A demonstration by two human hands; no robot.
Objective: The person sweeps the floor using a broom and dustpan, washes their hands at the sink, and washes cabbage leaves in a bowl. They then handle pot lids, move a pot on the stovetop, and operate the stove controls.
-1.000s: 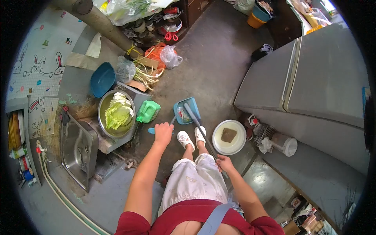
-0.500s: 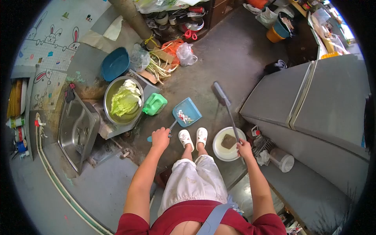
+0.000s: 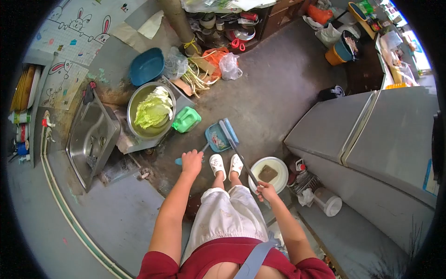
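Observation:
I stand on a grey concrete floor in white slippers. My left hand [image 3: 192,162] grips the handle of a blue dustpan [image 3: 216,138], which rests on the floor in front of my feet with a few scraps in it. My right hand [image 3: 266,190] holds the long handle of a grey broom [image 3: 234,146]. The broom head lies at the dustpan's right edge.
A metal bowl of cabbage [image 3: 152,110] sits on a low stand beside a steel sink [image 3: 88,144]. A green jug [image 3: 186,119] stands near the dustpan. A white basin [image 3: 278,167] lies right of my feet. A grey refrigerator [image 3: 371,135] fills the right side. Bags and vegetable scraps [image 3: 200,74] lie ahead.
The broom head swung out to the right half a second ago and has come back against the dustpan. My right hand drew back toward my body.

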